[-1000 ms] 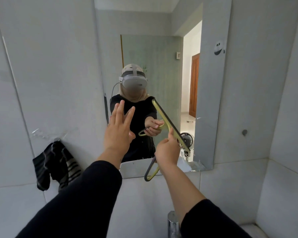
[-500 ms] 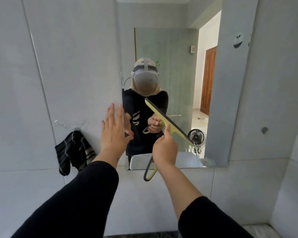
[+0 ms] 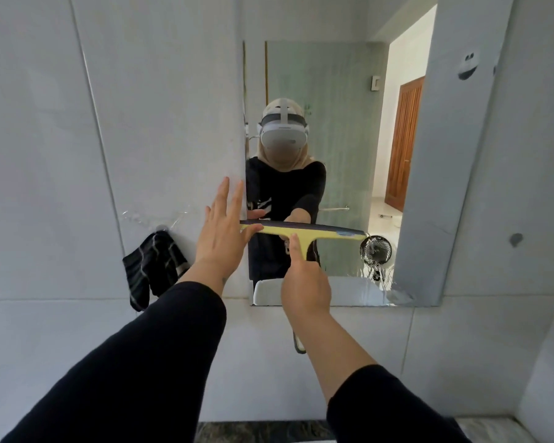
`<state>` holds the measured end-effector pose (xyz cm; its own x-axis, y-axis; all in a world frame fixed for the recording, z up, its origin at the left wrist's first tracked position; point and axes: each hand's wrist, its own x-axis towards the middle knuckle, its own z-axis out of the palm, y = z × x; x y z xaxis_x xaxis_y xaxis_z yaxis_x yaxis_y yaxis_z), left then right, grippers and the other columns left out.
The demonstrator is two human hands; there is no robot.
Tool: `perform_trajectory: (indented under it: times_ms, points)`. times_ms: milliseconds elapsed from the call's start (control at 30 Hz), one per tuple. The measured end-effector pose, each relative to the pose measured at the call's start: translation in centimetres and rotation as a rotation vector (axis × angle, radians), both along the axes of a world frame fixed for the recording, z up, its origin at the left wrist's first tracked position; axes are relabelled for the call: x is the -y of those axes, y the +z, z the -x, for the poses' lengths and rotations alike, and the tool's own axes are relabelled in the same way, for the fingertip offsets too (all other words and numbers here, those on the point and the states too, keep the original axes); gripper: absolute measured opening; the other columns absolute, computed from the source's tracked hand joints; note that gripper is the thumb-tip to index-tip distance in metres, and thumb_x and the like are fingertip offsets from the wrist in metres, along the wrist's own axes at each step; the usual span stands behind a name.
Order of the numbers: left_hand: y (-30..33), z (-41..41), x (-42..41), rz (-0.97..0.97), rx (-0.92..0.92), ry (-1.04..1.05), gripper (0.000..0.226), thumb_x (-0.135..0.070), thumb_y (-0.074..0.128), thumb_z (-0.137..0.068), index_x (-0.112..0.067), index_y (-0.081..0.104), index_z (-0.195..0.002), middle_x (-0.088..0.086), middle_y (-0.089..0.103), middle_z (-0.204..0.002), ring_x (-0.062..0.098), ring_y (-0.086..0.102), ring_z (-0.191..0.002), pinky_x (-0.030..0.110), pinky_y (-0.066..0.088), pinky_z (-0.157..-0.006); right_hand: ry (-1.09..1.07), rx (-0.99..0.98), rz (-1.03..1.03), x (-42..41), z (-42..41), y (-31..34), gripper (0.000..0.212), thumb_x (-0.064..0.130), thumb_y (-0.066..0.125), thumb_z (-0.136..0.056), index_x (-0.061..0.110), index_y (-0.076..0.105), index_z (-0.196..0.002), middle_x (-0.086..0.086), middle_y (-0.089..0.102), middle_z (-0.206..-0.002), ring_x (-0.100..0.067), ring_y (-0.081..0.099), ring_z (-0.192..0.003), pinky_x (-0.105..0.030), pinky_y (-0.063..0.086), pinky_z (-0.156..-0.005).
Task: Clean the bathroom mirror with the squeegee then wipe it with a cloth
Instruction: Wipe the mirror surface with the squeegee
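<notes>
— Where the wall tiles meet at the far left, what hangs there?
— A dark striped cloth, hooked on the wall, well apart from both hands.
— And next along?
— The left hand, fingers spread flat and released, at the left edge of the mirror, its thumb at the blade's left end.
— The squeegee?
— Yellow, its blade level across the lower glass. The right hand is clenched round its handle, forefinger stretched up the stem.
— Further right?
— A small fan reflected in the glass.
</notes>
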<state>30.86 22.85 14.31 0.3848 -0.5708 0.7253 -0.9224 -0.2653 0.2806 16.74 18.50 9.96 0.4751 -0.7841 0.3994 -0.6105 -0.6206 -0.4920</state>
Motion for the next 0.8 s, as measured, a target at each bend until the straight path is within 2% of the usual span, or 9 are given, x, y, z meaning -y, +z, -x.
perform_trajectory:
  times_ms: [100, 200, 367, 433, 533, 600, 667, 800]
  points:
    - [0.2, 0.5, 0.2, -0.024, 0.014, 0.004, 0.077, -0.034, 0.052, -0.094, -0.028, 0.0, -0.151, 0.003, -0.008, -0.16, 0.027, 0.008, -0.146, 0.046, 0.013, -0.119, 0.001, -0.129, 0.059, 0.5, 1.1, -0.1, 0.084, -0.004, 0.044, -0.089, 0.031, 0.0, -0.151, -0.006, 0.044, -0.081, -0.022, 0.043, -0.075, -0.032, 0.038, -0.064]
    - [-0.1, 0.9, 0.7, -0.06, 0.063, 0.007, 0.077, -0.03, 0.053, -0.094, -0.03, 0.001, -0.151, 0.004, -0.009, -0.16, 0.029, 0.011, -0.146, 0.046, 0.011, -0.118, 0.011, -0.251, 0.166, 1.1, 2.3, -0.7, 0.085, -0.007, 0.043, -0.087, 0.027, -0.001, -0.152, -0.005, 0.043, -0.078, -0.022, 0.042, -0.07, -0.032, 0.036, -0.06]
    - [-0.7, 2.0, 2.3, -0.081, 0.169, -0.008, 0.082, -0.021, 0.062, -0.089, -0.029, 0.008, -0.151, 0.005, -0.011, -0.16, 0.025, -0.001, -0.148, 0.052, 0.013, -0.118, 0.025, -0.402, 0.316, 3.2, 4.7, -1.4, 0.086, -0.008, 0.041, -0.085, 0.028, 0.003, -0.152, -0.003, 0.034, -0.065, -0.024, 0.041, -0.068, -0.029, 0.025, -0.048]
    - [-1.2, 2.6, 3.0, -0.093, 0.186, -0.002, 0.086, -0.02, 0.065, -0.087, -0.028, 0.008, -0.151, 0.006, -0.012, -0.159, 0.025, -0.005, -0.147, 0.05, 0.011, -0.118, 0.009, -0.447, 0.362, 3.9, 5.8, -1.5, 0.084, -0.007, 0.041, -0.085, 0.032, 0.007, -0.151, -0.002, 0.035, -0.066, -0.025, 0.041, -0.068, -0.03, 0.03, -0.052]
    - [-1.8, 3.4, 4.3, -0.113, 0.273, 0.063, 0.09, -0.022, 0.067, -0.085, -0.027, 0.006, -0.151, 0.01, -0.013, -0.158, 0.028, -0.006, -0.147, 0.048, 0.009, -0.118, -0.018, -0.459, 0.414, 5.0, 7.1, -1.2, 0.081, -0.006, 0.039, -0.086, 0.039, 0.013, -0.149, 0.0, 0.026, -0.062, -0.025, 0.042, -0.068, -0.032, 0.032, -0.058]
    - [-2.0, 3.9, 5.1, -0.101, 0.329, 0.097, 0.091, -0.023, 0.065, -0.084, -0.028, 0.004, -0.151, 0.012, -0.014, -0.158, 0.03, -0.008, -0.147, 0.05, 0.009, -0.119, -0.021, -0.469, 0.437, 5.9, 7.8, -0.9, 0.081, -0.006, 0.038, -0.087, 0.043, 0.016, -0.147, -0.001, 0.032, -0.064, -0.024, 0.043, -0.067, -0.033, 0.033, -0.058]
    - [-2.1, 4.6, 6.0, -0.096, 0.346, 0.1, 0.091, -0.025, 0.064, -0.084, -0.029, 0.001, -0.151, 0.013, -0.015, -0.158, 0.03, -0.01, -0.146, 0.052, 0.009, -0.119, -0.006, -0.489, 0.452, 6.7, 8.4, -0.6, 0.081, -0.006, 0.036, -0.088, 0.046, 0.016, -0.146, -0.001, 0.036, -0.067, -0.024, 0.043, -0.067, -0.034, 0.034, -0.059]
    - [-2.5, 6.0, 7.3, -0.147, 0.354, 0.117, 0.092, -0.032, 0.062, -0.086, -0.028, -0.004, -0.15, 0.015, -0.018, -0.157, 0.031, -0.013, -0.146, 0.051, 0.01, -0.118, -0.002, -0.556, 0.499, 8.3, 9.6, -0.2, 0.084, -0.004, 0.036, -0.087, 0.052, 0.011, -0.144, 0.001, 0.025, -0.063, -0.023, 0.042, -0.067, -0.034, 0.033, -0.056]
